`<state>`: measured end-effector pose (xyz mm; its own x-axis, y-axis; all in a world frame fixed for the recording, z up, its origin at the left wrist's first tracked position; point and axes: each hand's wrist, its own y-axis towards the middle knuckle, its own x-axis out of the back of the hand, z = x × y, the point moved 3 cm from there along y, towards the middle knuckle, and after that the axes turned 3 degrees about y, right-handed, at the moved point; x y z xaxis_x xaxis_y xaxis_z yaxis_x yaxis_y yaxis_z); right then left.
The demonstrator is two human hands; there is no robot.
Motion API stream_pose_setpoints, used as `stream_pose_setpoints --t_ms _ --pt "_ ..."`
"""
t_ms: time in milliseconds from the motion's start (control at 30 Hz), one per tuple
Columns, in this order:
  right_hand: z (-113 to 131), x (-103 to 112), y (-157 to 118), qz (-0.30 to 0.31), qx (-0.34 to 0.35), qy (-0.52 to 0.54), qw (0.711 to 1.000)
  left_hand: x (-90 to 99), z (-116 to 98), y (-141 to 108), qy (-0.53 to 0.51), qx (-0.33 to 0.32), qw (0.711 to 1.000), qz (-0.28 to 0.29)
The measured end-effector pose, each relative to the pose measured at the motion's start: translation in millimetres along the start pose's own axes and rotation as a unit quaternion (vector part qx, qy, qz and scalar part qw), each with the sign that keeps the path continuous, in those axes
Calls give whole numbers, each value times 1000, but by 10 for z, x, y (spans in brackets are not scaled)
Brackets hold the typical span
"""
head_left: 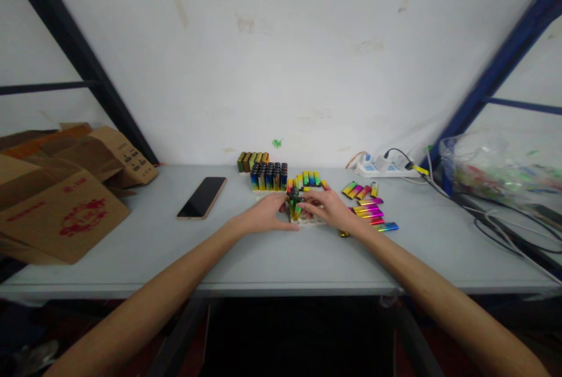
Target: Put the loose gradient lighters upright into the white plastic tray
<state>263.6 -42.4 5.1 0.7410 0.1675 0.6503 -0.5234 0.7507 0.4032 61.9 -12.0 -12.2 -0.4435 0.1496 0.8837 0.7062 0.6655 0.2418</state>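
On the grey table, a white tray with round holes [307,220] holds several upright green and yellow lighters [295,208] at its left side. My left hand [268,213] rests at the tray's left edge, thumb stretched toward the front, fingers partly hidden behind the lighters. My right hand [327,206] reaches over the tray from the right, its fingers pinched at the lighters; what lies between the fingertips is too small to make out. Just behind my left hand stands a full block of blue and yellow lighters [269,178] with black tops.
Loose colourful lighters [367,212] lie right of the tray, others [309,178] behind it. A second lighter block [253,160] stands near the wall. A phone [202,197] and cardboard boxes [83,207] are left; a power strip [384,167], cables and a plastic bag [483,169] are right.
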Motion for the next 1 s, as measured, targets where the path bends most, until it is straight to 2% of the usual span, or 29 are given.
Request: stream_pose_setpoints --t_ms 100,233,367,500,600,667,800,1000 --pt "-11 -28 7 27 30 -57 998 -2 1 3 4 -3 1000 1" --pt "-8 -84 25 27 51 -133 989 -2 5 11 7 -5 1000 2" --pt "-32 -90 46 38 47 -142 988 1 6 11 0 -2 1000 3" --pt "-163 106 57 -20 23 -156 987 3 6 5 -3 4 1000 2" --pt "-372 290 46 -69 24 -196 978 -2 7 6 2 10 1000 10" --pt "-537 370 34 -77 26 -214 973 -3 6 10 3 12 1000 13" --pt "-749 395 27 -57 34 -218 974 10 -10 11 -15 4 1000 16" --pt "-777 254 111 8 -16 -245 969 63 -35 -16 -31 -5 999 29"
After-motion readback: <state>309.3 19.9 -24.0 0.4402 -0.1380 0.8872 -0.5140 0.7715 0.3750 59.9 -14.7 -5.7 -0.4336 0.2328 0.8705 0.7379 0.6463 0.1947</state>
